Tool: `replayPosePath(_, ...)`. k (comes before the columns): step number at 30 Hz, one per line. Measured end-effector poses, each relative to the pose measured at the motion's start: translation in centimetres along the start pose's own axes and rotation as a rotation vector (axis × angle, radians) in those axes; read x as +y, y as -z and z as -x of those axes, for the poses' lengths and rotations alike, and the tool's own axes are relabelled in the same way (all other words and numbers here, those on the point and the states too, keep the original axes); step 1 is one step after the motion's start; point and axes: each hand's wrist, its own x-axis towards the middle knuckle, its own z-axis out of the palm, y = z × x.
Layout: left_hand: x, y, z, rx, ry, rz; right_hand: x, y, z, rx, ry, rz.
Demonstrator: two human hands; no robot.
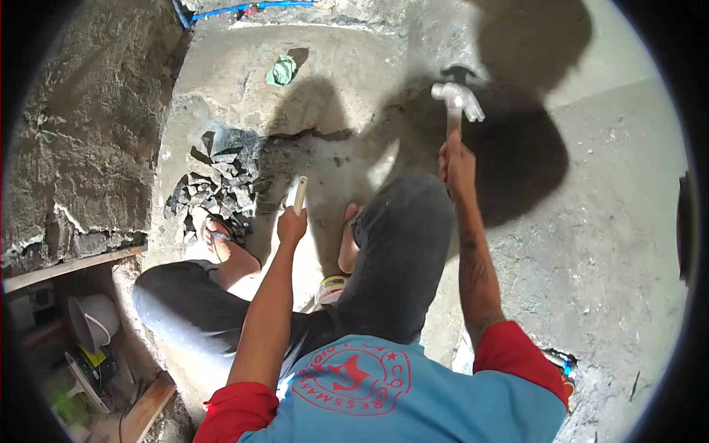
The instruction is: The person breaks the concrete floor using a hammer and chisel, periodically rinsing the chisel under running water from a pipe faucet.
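My right hand [459, 170] is raised at the right, its fingers wrapped round the handle of a claw hammer [459, 100]. The metal head points away from me. Between my knees, my left hand [292, 226] is closed round a short pale rod [300, 195] with a blunt upper end. Whether it is a chisel cannot be seen, as its lower part is hidden by the hand. Just left of that hand lies a heap of broken grey rubble [225, 181], close to my sandalled left foot [225, 247]. The hammer and rod are well apart.
A crumpled green scrap [281, 71] lies on the concrete floor [340, 63]. A blue pipe [251, 7] runs along the far edge. Part of a bucket [331, 289] shows between my legs. A rough wall [88, 133] and a cluttered recess with a wooden edge [81, 269] are at left.
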Motion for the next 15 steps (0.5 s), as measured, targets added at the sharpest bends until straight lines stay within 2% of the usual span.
replayPosePath(2, 0.5, -0.4, -0.6, -0.001, 0.008, 0.003, 4.2, -1.3, 0.6, 0.044, 0.017, 0.211)
replayPosePath(5, 1.9, -0.8, -2.2, -0.065, 0.027, 0.036, 12.0, -3.4, 1.7, 0.086, -0.114, 0.177)
replayPosePath(8, 5.6, -0.7, -4.2, 0.011, 0.004, 0.018, 15.8, -5.4, 1.6, 0.01, -0.266, 0.203)
replayPosePath(11, 9.5, -0.9, -7.2, 0.0, 0.021, 0.007, 17.3, -7.6, 0.6, -0.088, -0.369, 0.246)
replayPosePath(12, 10.3, -1.3, -8.4, 0.014, -0.032, 0.01, 17.2, -8.3, 0.2, -0.11, -0.398, 0.226)
replayPosePath(15, 12.6, -1.9, -11.3, 0.031, -0.081, -0.005, 15.1, -11.2, -1.1, -0.134, -0.513, 0.001)
